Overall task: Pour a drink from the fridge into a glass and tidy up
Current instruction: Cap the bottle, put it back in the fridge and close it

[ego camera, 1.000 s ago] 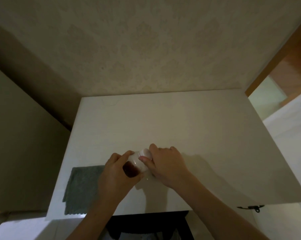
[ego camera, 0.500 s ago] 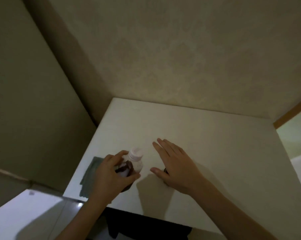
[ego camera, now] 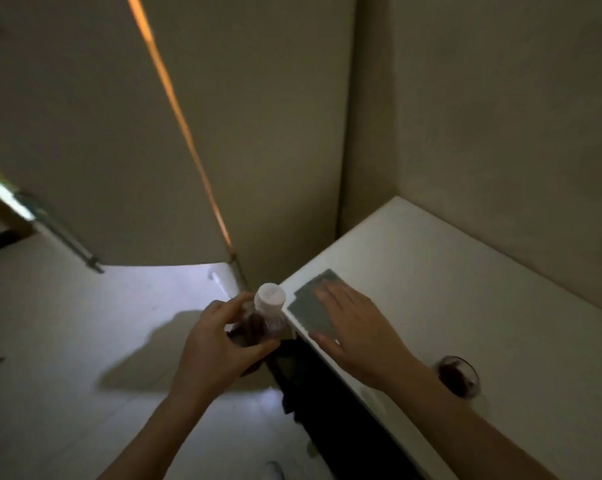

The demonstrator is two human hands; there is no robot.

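While left hand grips the capped bottle off the table edge, right hand lies flat, fingers spread, on the grey cloth; filled glass stands near the wrist. Keep bottle upright fridgeward; mind the glass.

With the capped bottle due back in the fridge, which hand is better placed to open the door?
Right. The left hand grips the capped bottle off the table edge, while the right hand lies flat over the grey cloth, holding nothing.
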